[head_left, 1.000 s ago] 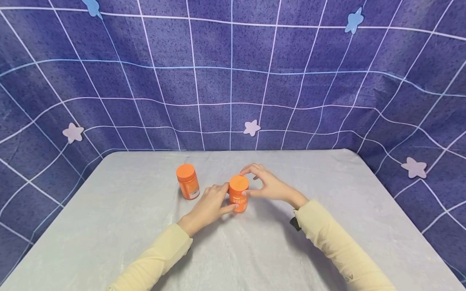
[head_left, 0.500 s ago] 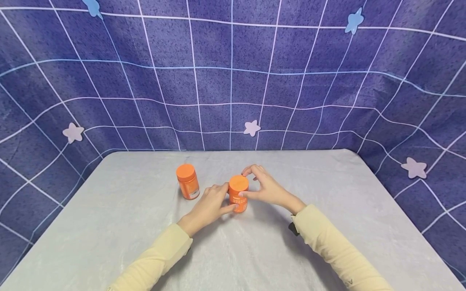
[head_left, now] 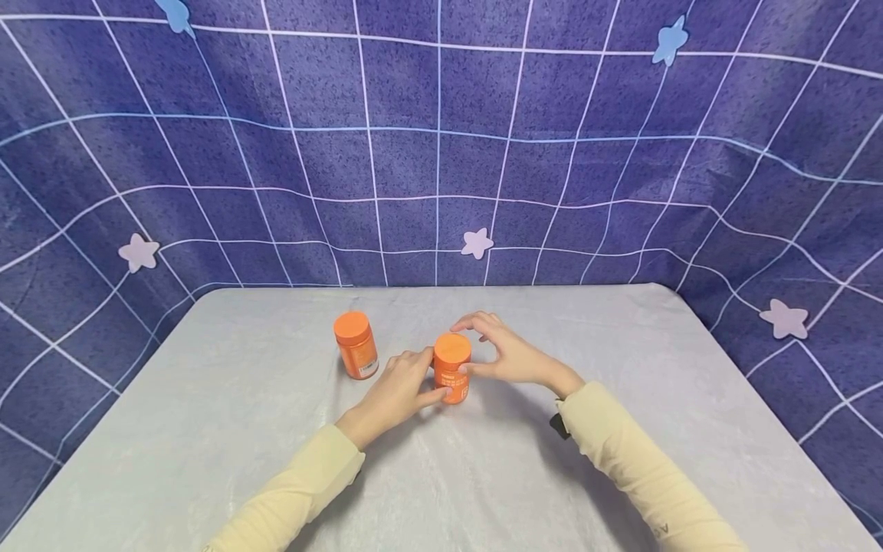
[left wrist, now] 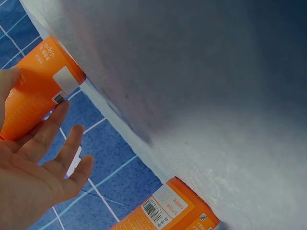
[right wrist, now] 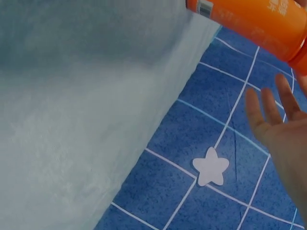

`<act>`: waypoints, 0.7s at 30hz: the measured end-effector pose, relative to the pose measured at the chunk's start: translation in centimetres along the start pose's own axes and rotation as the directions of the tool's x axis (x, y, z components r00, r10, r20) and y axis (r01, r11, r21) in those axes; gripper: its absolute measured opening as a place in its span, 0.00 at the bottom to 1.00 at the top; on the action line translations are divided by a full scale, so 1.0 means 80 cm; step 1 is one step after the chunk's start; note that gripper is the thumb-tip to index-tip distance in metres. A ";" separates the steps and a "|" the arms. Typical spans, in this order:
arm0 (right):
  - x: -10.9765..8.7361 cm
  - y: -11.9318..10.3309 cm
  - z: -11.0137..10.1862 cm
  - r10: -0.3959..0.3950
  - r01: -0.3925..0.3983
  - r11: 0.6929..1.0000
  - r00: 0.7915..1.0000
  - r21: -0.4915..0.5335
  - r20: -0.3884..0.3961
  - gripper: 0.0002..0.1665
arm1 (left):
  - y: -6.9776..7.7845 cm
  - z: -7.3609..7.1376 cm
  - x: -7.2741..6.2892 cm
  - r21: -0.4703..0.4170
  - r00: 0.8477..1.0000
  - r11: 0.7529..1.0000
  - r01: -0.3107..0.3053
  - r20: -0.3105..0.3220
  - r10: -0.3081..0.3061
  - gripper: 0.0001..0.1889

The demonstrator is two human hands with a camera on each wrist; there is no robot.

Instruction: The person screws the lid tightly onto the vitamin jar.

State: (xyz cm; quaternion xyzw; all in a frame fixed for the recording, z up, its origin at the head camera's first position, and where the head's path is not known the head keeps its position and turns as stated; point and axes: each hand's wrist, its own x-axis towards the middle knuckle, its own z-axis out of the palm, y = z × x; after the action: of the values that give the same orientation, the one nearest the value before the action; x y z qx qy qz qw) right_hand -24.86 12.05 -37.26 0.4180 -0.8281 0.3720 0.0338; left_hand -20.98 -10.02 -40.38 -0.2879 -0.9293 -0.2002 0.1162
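Note:
An orange jar (head_left: 451, 382) with pale print stands upright near the middle of the table, its orange lid (head_left: 452, 347) on top. My left hand (head_left: 396, 391) grips the jar low on its body, thumb in front and fingers behind. From the right, my right hand (head_left: 513, 356) holds the lid, with the thumb at its front right edge and bent fingers over the back. The left wrist view shows the same jar (left wrist: 41, 81) between left thumb and fingers, the other fingers spread. In the right wrist view the lid (right wrist: 301, 57) is partly cut off by the frame.
A second orange jar (head_left: 359, 358), capped and with a barcode label, stands to the left, just beyond my left hand. A grey cloth covers the table (head_left: 441, 491). Behind and beside it hangs a purple-blue curtain (head_left: 407, 161) with a grid and stars.
My right fingers and thumb shift around the lid, forward and then back over its rear edge. My left hand and both jars stay in place.

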 end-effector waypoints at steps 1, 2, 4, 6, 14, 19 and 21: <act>0.000 0.000 -0.002 -0.012 0.012 1.000 1.000 -0.002 0.015 0.32 | 0.000 0.000 0.000 -0.002 1.000 1.000 -0.002 -0.003 0.002 0.26; 0.001 0.000 -0.004 -0.024 0.024 1.000 0.999 -0.003 0.030 0.32 | 0.000 0.000 0.000 -0.004 1.000 1.000 -0.001 -0.002 0.001 0.26; 0.001 0.000 -0.006 -0.041 0.041 0.999 0.998 -0.001 0.057 0.33 | 0.000 0.000 0.000 -0.008 1.000 1.000 0.001 0.003 -0.001 0.26; 0.002 -0.002 -0.009 -0.050 0.050 0.999 0.996 0.005 0.075 0.33 | 0.000 0.000 0.000 -0.014 1.000 1.000 0.009 0.016 -0.009 0.26; 0.005 -0.001 -0.011 -0.045 0.045 0.999 0.995 0.004 0.089 0.31 | 0.001 -0.002 -0.001 -0.012 0.999 1.000 0.024 0.032 -0.023 0.27; 0.004 -0.002 -0.012 -0.025 0.025 1.000 0.997 0.008 0.068 0.30 | 0.002 -0.002 0.000 -0.011 0.999 0.999 0.031 0.034 -0.031 0.27; 0.004 -0.002 -0.011 -0.014 0.014 1.000 0.998 0.002 0.054 0.29 | 0.002 -0.002 0.000 -0.008 0.999 0.999 0.033 0.036 -0.032 0.28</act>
State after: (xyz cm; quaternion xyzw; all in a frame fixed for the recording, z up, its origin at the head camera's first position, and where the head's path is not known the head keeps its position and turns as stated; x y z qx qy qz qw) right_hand -25.12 12.34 -36.43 0.4336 -0.8255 0.3610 0.0135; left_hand -20.89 -9.97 -40.21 -0.2769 -0.9349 -0.2008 0.0948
